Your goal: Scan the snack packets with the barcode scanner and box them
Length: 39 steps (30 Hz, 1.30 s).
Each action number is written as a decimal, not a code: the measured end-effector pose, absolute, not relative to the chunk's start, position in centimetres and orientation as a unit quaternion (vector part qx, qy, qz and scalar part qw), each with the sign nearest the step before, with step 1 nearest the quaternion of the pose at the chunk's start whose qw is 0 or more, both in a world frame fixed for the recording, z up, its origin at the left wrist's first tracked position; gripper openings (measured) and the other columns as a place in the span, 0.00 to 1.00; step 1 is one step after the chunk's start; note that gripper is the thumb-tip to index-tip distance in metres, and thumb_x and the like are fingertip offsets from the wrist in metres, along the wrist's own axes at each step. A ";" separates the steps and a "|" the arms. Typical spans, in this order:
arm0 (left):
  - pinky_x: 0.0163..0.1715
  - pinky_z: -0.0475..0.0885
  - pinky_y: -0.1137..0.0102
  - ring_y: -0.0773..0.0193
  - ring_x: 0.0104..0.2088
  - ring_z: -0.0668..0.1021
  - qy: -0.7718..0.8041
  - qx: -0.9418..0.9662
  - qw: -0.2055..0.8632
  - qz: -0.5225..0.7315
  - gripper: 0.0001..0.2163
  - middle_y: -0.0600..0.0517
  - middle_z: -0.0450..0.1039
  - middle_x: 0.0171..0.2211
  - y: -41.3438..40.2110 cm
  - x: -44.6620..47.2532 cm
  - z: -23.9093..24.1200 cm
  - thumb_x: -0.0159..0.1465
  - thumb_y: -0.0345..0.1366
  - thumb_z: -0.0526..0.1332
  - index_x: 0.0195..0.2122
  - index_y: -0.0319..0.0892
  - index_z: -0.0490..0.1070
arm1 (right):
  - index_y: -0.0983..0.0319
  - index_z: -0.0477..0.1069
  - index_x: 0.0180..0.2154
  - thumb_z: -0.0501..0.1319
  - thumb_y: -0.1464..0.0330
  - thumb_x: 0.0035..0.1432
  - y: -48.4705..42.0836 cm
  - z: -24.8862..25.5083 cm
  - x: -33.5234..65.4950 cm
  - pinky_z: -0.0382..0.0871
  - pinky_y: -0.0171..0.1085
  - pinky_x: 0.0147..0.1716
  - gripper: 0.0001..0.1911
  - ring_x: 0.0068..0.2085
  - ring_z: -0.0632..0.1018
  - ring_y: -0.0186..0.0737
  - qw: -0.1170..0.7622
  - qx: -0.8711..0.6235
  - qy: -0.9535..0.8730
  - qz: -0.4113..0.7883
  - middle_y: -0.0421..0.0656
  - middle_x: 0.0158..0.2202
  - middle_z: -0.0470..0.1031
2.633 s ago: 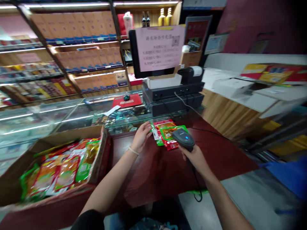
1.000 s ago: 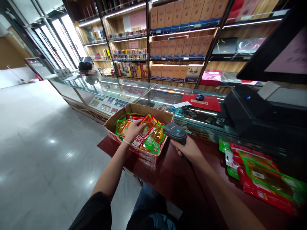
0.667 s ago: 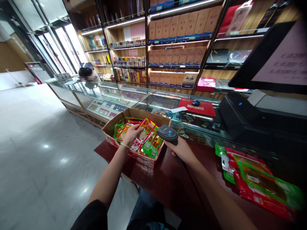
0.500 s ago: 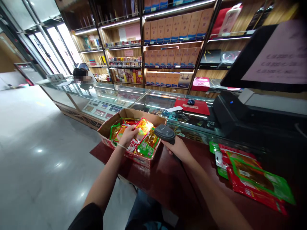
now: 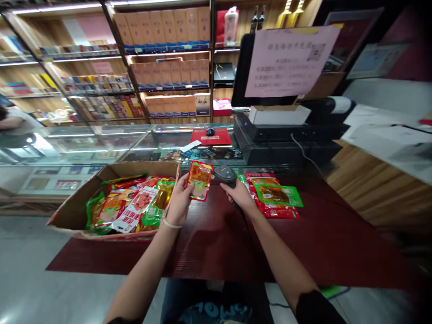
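A small red snack packet (image 5: 201, 180) is pinched in my left hand (image 5: 181, 198), held upright above the dark red table (image 5: 202, 243). My right hand (image 5: 241, 195) grips a black barcode scanner (image 5: 225, 174), its head close to the packet's right edge. To the left, an open cardboard box (image 5: 62, 215) holds several red, green and white snack packets (image 5: 135, 207). Beyond my right hand lies a loose pile of red and green packets (image 5: 276, 195) on the table.
A glass display counter (image 5: 141, 144) runs behind the table, with a red mat (image 5: 216, 137) and a mouse (image 5: 210, 131) on it. At right stands a black register (image 5: 286, 135) under a paper-covered screen (image 5: 286, 63). Another person (image 5: 16, 128) is at far left.
My left hand has lifted the red packet out of the box and brought it right, beside the scanner. The view has turned right, showing more of the register.
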<state>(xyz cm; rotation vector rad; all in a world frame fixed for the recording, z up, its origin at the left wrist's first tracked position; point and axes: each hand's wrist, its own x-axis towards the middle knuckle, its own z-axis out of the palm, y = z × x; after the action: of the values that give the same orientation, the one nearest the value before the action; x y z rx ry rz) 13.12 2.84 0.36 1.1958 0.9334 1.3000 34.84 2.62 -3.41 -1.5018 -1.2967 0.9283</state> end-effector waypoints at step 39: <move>0.54 0.69 0.59 0.53 0.51 0.76 0.644 0.704 0.068 0.293 0.16 0.42 0.76 0.50 4.7 -8.7 0.5 0.63 0.35 0.59 0.51 0.39 0.73 | 0.58 0.63 0.41 0.63 0.53 0.54 4.4 2.2 18.0 0.67 0.36 0.22 0.20 0.20 0.71 0.36 0.430 -0.443 -0.615 0.491 0.33 0.20 0.68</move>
<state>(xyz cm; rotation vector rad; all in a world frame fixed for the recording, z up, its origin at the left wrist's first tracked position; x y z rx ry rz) -8.71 4.73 0.53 2.1196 1.9387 0.8821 17.98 4.35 2.16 -1.1044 -1.5343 1.2239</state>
